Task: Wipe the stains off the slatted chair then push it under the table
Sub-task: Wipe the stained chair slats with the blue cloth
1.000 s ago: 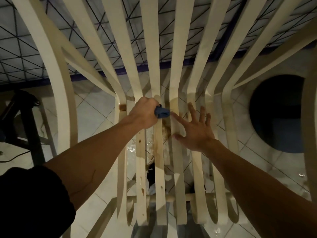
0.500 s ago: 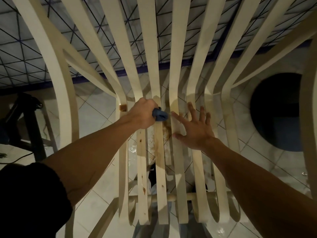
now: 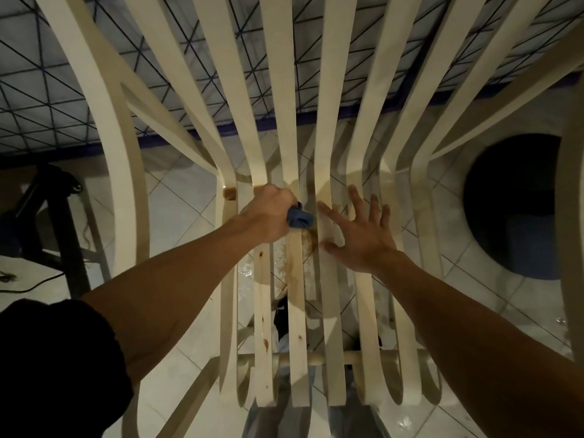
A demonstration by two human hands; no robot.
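The pale wooden slatted chair (image 3: 328, 336) fills the view, its slats curving from the backrest at the top down into the seat. My left hand (image 3: 270, 211) is shut on a small blue cloth (image 3: 299, 219) and presses it against a middle slat at the bend of the seat. A brown stain (image 3: 295, 273) runs down that slat just below the cloth. My right hand (image 3: 363, 232) lies flat with spread fingers on the slats to the right of the cloth. A small brown spot (image 3: 265, 343) marks a slat near the seat's front.
A table with a blue-lined grid cloth (image 3: 246, 90) stands behind the chair's backrest. A dark stand (image 3: 60, 222) and a cable are at the left. A dark round opening (image 3: 518, 207) shows at the right. White floor tiles (image 3: 177, 210) look wet under the seat.
My left hand with the cloth has shifted slightly along the middle slat. My right hand stays flat in about the same place.
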